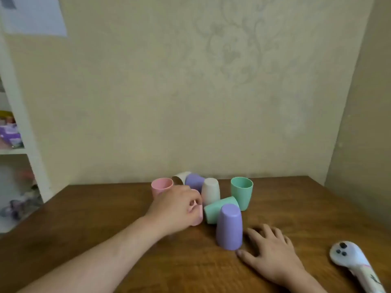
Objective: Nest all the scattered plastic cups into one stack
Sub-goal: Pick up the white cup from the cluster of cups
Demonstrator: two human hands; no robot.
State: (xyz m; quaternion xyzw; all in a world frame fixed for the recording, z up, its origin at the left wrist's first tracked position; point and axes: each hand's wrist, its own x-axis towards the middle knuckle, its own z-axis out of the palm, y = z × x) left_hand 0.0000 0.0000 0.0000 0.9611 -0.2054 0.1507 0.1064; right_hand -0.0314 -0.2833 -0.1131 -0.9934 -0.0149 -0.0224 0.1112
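**Gripping a pink cup among scattered cups**

Lying on its side near the middle of the wooden worktop (84,218), a pink cup (197,216) is pinched by the left hand (175,208). The right hand (268,250) is laid flat, fingers spread, touching an upturned purple cup (229,227). Crowded behind are a tipped green cup (220,208), an upright green cup (241,192), an upturned cream cup (210,190) and an upright pink cup (161,186). A white remote (351,259) is seen near the right edge. Open worktop is left at both sides.

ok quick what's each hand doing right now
Left hand: closed on a pink cup.
Right hand: open, flat on the table, holding nothing.
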